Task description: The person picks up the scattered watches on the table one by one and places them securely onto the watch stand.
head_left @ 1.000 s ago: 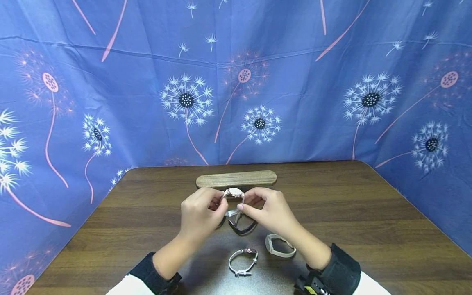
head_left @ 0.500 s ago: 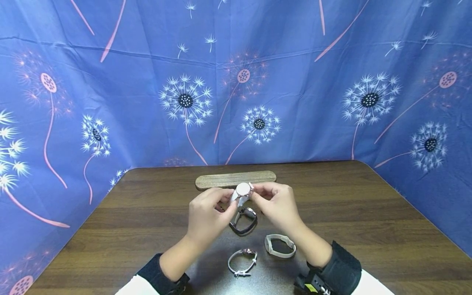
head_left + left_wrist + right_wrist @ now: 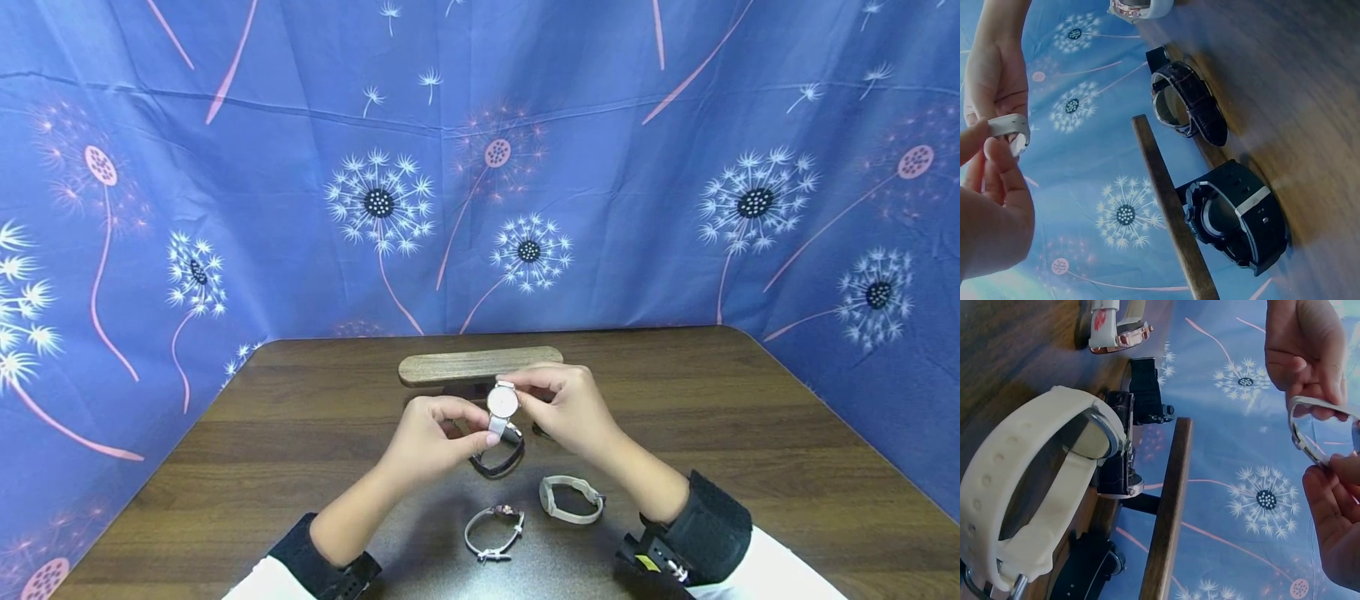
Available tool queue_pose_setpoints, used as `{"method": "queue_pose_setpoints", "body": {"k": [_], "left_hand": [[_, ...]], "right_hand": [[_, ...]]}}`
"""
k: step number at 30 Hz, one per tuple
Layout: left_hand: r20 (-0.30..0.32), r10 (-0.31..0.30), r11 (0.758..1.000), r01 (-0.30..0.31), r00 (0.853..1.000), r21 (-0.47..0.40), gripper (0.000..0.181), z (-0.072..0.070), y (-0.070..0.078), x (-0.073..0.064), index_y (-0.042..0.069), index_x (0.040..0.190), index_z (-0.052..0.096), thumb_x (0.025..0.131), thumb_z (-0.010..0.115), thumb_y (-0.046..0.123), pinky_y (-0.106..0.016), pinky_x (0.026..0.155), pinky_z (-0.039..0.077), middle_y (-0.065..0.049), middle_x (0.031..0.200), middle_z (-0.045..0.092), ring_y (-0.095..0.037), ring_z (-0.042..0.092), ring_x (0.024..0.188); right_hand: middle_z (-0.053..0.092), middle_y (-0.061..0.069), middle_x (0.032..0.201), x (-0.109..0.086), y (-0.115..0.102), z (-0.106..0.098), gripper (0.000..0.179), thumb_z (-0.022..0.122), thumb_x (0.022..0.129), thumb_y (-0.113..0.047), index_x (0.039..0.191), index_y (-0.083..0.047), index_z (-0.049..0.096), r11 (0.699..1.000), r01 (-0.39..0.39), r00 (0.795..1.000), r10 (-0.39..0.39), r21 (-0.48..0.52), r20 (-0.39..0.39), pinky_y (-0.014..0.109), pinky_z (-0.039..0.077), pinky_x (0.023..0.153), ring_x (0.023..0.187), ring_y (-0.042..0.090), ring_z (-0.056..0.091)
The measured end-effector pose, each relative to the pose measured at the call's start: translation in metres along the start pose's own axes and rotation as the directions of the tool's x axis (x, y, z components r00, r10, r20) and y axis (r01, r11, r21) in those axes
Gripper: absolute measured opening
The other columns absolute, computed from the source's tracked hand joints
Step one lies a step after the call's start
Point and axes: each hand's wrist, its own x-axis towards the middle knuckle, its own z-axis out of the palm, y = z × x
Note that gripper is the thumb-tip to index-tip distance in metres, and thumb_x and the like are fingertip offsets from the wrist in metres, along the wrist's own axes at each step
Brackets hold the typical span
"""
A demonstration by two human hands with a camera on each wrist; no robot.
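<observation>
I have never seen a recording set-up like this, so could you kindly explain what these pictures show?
Certainly. There is no machine: a person works with two bare hands. The wide picture comes from a camera worn on the head, looking forward and down. The other two, which appear turned sideways, come from cameras on the left and right wrists. The left hand and right hand together hold a white-faced watch above the wooden table. On the table lie other watches, including a dark watch, a cream watch and a slim white watch. Beyond them are a wooden bar and a blue patterned cloth.
</observation>
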Motion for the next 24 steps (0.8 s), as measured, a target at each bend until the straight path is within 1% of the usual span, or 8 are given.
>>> {"method": "queue_pose_setpoints", "body": {"k": [2, 5, 8, 12, 14, 19, 21, 24], "left_hand": [[-0.013, 0.074, 0.997, -0.075, 0.997, -0.026, 0.008, 0.001, -0.001, -0.001, 0.000, 0.083, 0.075, 0.076, 0.080, 0.001, -0.023, 0.054, 0.050, -0.006, 0.079, 0.071, -0.006, 0.059, 0.067], [-0.038, 0.179, 0.982, -0.181, 0.983, -0.047, 0.009, 0.003, -0.003, -0.001, -0.001, 0.082, 0.075, 0.075, 0.080, -0.002, -0.024, 0.055, 0.051, -0.008, 0.080, 0.071, -0.006, 0.059, 0.069], [-0.062, 0.248, 0.968, -0.250, 0.967, -0.029, 0.008, 0.004, -0.004, -0.001, -0.001, 0.081, 0.075, 0.075, 0.080, -0.003, -0.024, 0.054, 0.051, -0.008, 0.079, 0.071, -0.007, 0.058, 0.068], [-0.100, 0.313, 0.950, -0.312, 0.945, 0.021, 0.009, 0.005, -0.005, -0.001, 0.001, 0.079, 0.076, 0.074, 0.080, -0.004, -0.023, 0.053, 0.051, -0.005, 0.080, 0.072, -0.008, 0.060, 0.067], [-0.121, 0.353, 0.936, -0.350, 0.928, 0.049, 0.010, 0.005, -0.006, 0.000, 0.001, 0.079, 0.076, 0.073, 0.080, -0.006, -0.024, 0.058, 0.053, -0.005, 0.081, 0.072, -0.010, 0.063, 0.070], [-0.161, 0.437, 0.898, -0.421, 0.885, 0.125, 0.014, 0.004, -0.008, 0.002, 0.002, 0.077, 0.075, 0.070, 0.080, -0.010, -0.025, 0.070, 0.056, -0.006, 0.082, 0.073, -0.016, 0.068, 0.077], [-0.163, 0.454, 0.890, -0.435, 0.876, 0.141, 0.016, 0.004, -0.008, 0.003, 0.002, 0.077, 0.075, 0.070, 0.079, -0.011, -0.024, 0.070, 0.055, -0.006, 0.082, 0.073, -0.016, 0.068, 0.077], [-0.153, 0.470, 0.880, -0.450, 0.869, 0.151, 0.016, 0.004, -0.008, 0.003, 0.003, 0.078, 0.076, 0.070, 0.079, -0.011, -0.024, 0.072, 0.055, -0.005, 0.082, 0.073, -0.015, 0.068, 0.077]], "right_hand": [[0.074, 0.007, 0.090, 0.000, 0.000, -0.001, 0.020, 0.075, 0.077, 0.011, 0.092, -0.001, 0.077, 1.000, 0.017, 1.000, -0.017, 0.013, 0.013, 0.024, 0.056, 0.068, 0.082, 0.016, 0.069], [0.074, 0.007, 0.092, 0.000, 0.001, -0.002, 0.020, 0.074, 0.077, 0.011, 0.093, -0.001, 0.076, 0.999, 0.040, 0.999, -0.041, 0.035, 0.028, 0.023, 0.056, 0.069, 0.085, 0.017, 0.069], [0.074, 0.008, 0.094, 0.000, 0.001, -0.003, 0.021, 0.073, 0.078, 0.011, 0.095, 0.000, 0.076, 0.997, 0.058, 0.998, -0.060, 0.042, 0.036, 0.023, 0.056, 0.070, 0.086, 0.017, 0.069], [0.072, 0.011, 0.100, 0.001, 0.002, -0.005, 0.026, 0.072, 0.079, 0.012, 0.102, 0.002, 0.073, 0.994, 0.085, 0.994, -0.090, 0.063, 0.069, 0.029, 0.058, 0.073, 0.086, 0.016, 0.069], [0.071, 0.012, 0.106, 0.001, 0.002, -0.008, 0.029, 0.069, 0.080, 0.013, 0.107, 0.003, 0.071, 0.992, 0.092, 0.992, -0.099, 0.086, 0.080, 0.030, 0.057, 0.077, 0.090, 0.016, 0.068], [0.064, 0.017, 0.118, 0.000, -0.003, -0.016, 0.035, 0.065, 0.083, 0.013, 0.117, 0.007, 0.064, 0.967, 0.106, 0.985, -0.134, 0.231, 0.109, 0.034, 0.053, 0.091, 0.108, 0.023, 0.062], [0.062, 0.017, 0.122, -0.001, -0.006, -0.018, 0.039, 0.070, 0.083, 0.006, 0.121, 0.007, 0.061, 0.959, 0.118, 0.979, -0.156, 0.257, 0.133, 0.035, 0.051, 0.094, 0.112, 0.025, 0.060], [0.060, 0.013, 0.126, -0.003, -0.009, -0.018, 0.055, 0.081, 0.080, -0.012, 0.127, 0.004, 0.058, 0.968, 0.166, 0.969, -0.195, 0.190, 0.150, 0.033, 0.048, 0.098, 0.114, 0.024, 0.059]]}}
